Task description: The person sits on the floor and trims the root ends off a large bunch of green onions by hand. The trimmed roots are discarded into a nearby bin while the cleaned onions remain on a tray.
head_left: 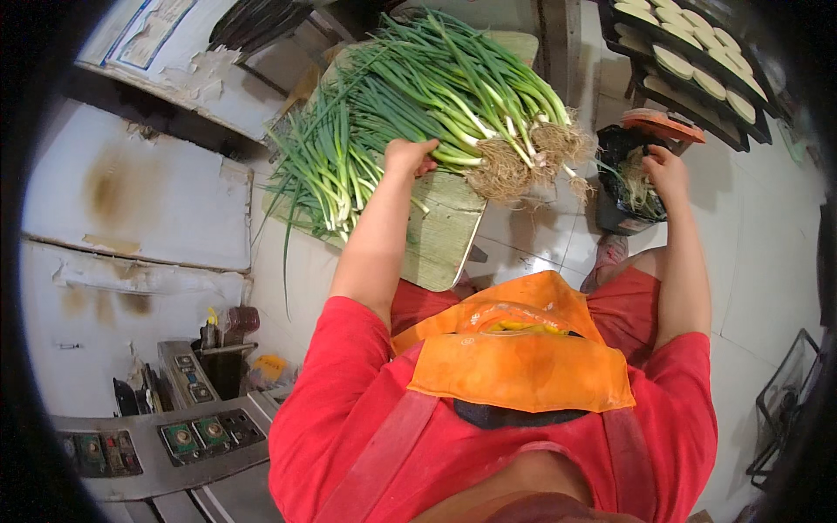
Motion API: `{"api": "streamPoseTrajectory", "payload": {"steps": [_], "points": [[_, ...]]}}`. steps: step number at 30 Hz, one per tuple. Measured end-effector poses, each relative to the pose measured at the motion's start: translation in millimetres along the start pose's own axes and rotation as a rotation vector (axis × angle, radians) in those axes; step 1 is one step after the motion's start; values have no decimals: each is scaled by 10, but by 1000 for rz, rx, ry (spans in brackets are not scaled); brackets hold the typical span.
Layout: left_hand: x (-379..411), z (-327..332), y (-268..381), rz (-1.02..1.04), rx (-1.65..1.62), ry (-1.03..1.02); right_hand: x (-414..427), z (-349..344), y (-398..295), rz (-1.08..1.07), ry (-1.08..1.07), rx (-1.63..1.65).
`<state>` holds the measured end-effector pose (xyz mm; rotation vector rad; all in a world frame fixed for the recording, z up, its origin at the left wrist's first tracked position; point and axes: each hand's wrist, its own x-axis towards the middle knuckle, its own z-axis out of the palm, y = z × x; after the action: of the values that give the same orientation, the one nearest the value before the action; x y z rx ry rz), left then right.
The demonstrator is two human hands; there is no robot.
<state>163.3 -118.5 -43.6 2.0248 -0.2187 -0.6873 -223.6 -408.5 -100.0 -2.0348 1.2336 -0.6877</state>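
A large pile of green onions [405, 85] with roots [503, 170] still on lies across a small greenish table [451, 202]. At the pile's near edge is my left hand [410, 157], thumb stretched out beside the white stalks. Whether its fingers grip a stalk is hidden. Left of that hand lies a smaller bunch of green onions without visible root tufts [337, 183]. My right hand [668, 173] is over a black-lined bin [611, 219], next to pale root scraps [635, 180] in it. I cannot tell if it holds any.
Black trays [690, 98] of pale flat dough pieces [673, 62] stand on a rack at the far right. An orange-red lid [664, 124] is at the bin's back edge. White worn cabinets [137, 189] stand at left, above a metal appliance with exposed controls [196, 435].
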Motion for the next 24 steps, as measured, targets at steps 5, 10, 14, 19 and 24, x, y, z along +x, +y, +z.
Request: {"api": "streamPoseTrajectory", "payload": {"steps": [5, 10, 14, 19, 24], "points": [[-343, -78, -284, -73, -590, -261, -665, -70, -719, -105, -135, 316], [-1386, 59, -387, 25, -759, -535, -1322, 455, -1646, -36, -792, 704], [-1637, 158, -436, 116, -699, -533, -1567, 1055, -1962, -44, -785, 855], [-1560, -65, -518, 228, -835, -412, -1647, 1208, -1884, 61, -611, 1197], [-1578, -123, -528, 330, -524, -416, -1686, 1119, -2146, 121, -691, 1083]]}}
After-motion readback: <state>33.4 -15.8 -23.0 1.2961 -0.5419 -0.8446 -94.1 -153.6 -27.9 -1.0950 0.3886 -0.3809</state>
